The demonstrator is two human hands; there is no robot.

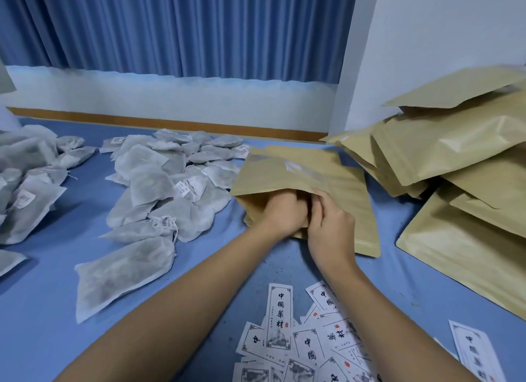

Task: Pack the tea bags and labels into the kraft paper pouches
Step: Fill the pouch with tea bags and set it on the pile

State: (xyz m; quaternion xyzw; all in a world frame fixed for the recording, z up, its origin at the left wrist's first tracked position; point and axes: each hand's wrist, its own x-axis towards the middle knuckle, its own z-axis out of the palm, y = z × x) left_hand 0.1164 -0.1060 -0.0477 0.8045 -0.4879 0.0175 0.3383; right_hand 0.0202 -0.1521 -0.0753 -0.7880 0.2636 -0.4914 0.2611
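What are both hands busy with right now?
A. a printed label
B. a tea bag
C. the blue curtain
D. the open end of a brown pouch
D: the right hand pinches the edge of the pouch at its mouth, and the left hand has its fingers tucked into the opening.

A blue-covered surface [42, 310] carries heaps of white tea bags [159, 188] at left and centre, kraft pouches [455, 154] stacked at right, printed labels [307, 344] scattered along the lower edge
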